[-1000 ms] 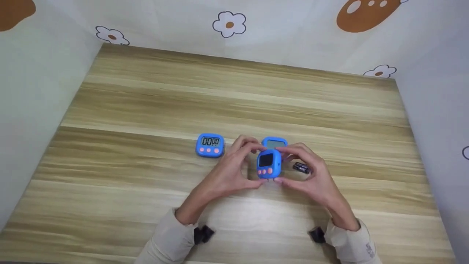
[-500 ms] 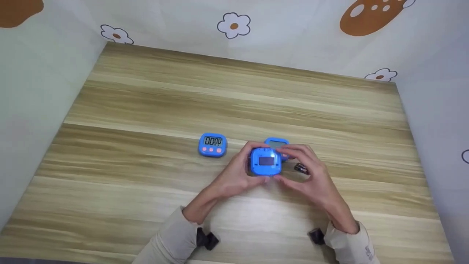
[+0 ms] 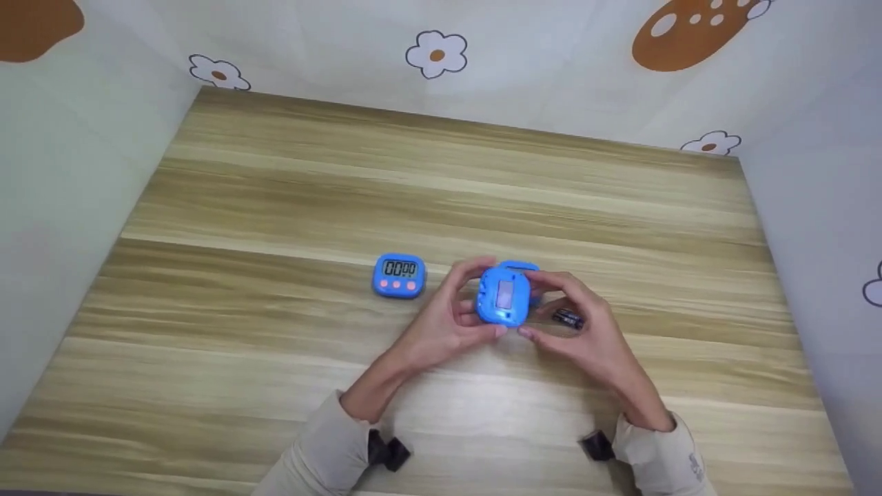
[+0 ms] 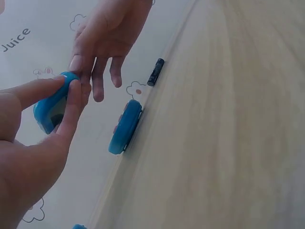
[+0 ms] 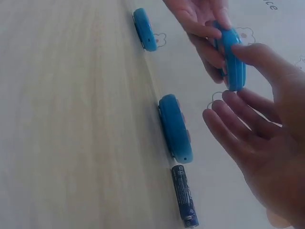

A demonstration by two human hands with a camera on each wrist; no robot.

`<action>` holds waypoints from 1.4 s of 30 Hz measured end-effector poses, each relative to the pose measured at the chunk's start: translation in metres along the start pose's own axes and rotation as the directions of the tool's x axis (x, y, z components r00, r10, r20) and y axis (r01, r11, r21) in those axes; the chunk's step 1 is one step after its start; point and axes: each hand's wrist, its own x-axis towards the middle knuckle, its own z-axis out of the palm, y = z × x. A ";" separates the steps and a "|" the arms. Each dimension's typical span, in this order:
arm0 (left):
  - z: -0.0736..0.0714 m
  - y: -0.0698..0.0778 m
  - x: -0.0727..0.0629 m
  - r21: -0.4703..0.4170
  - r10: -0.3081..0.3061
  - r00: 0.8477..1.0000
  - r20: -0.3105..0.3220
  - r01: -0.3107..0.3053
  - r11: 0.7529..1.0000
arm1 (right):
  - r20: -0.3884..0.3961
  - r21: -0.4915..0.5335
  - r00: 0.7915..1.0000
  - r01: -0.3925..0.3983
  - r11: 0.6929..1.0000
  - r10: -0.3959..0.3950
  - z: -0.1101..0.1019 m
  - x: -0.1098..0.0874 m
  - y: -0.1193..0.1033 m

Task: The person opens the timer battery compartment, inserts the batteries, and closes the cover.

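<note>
A blue digital timer (image 3: 504, 296) is held up off the table between both hands, its back with a pale rectangle facing the head camera. My left hand (image 3: 437, 331) pinches it by its left side, thumb below and fingers above. From the other side my right hand (image 3: 589, 331) pinches its edge between thumb and fingertips; its other fingers are spread in the right wrist view. A second blue timer (image 5: 175, 129) lies just behind, partly hidden by the held one in the head view. Near the right hand lies a dark cylindrical battery (image 5: 185, 195).
To the left on the wooden table (image 3: 275, 207) lies another blue timer (image 3: 399, 277), face up, reading 00:00 above pink buttons. White walls with flower prints (image 3: 437, 55) border the table at the back and sides.
The held timer has turned over from its screen and buttons to its back, then rotated about a quarter turn. Both hands have shifted their fingers around it; the other timers stay put.
</note>
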 end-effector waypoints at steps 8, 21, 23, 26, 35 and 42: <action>0.000 -0.001 -0.001 0.060 -0.012 1.000 0.024 0.010 0.998 | 0.055 -0.074 0.998 0.039 0.996 -0.035 -0.001 -0.001 0.000; 0.012 -0.008 -0.006 -0.351 -0.169 0.984 0.054 0.177 0.919 | 0.122 -0.114 0.981 0.164 0.980 -0.150 0.012 0.000 -0.001; 0.014 -0.009 -0.006 -0.357 -0.175 0.984 0.031 0.174 0.918 | 0.122 -0.111 0.981 0.166 0.980 -0.152 0.012 -0.001 -0.001; 0.016 -0.010 -0.006 -0.382 -0.163 0.986 0.031 0.162 0.910 | 0.126 -0.108 0.978 0.179 0.978 -0.165 0.012 -0.001 -0.002; 0.020 -0.012 -0.006 -0.443 -0.072 0.993 0.098 0.108 0.890 | 0.133 -0.078 0.973 0.200 0.977 -0.189 0.007 -0.001 -0.004; 0.019 -0.014 -0.006 -0.438 -0.126 0.989 0.076 0.146 0.887 | 0.145 -0.117 0.971 0.209 0.971 -0.191 0.010 -0.002 -0.002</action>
